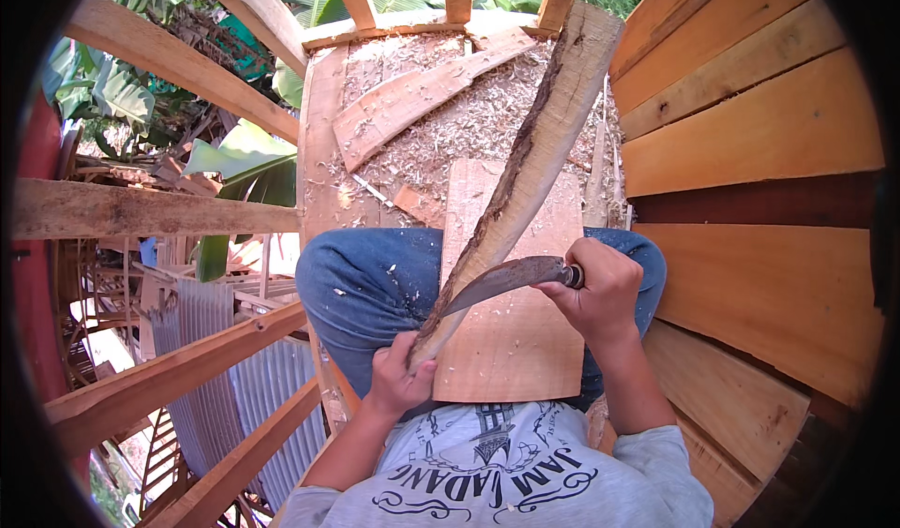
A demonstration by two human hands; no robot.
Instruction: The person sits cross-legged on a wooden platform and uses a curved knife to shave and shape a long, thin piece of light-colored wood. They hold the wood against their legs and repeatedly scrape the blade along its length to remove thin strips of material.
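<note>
Tan plank [532, 176] — long; dark-edged

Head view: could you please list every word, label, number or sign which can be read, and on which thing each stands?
Grey shirt: large dark lettering by a tower-like drawing; legible, but I do not copy its wording.
Same shirt: smaller marks beside the drawing, too small to read surely.
Knife, long wood piece: no lettering visible.
</note>
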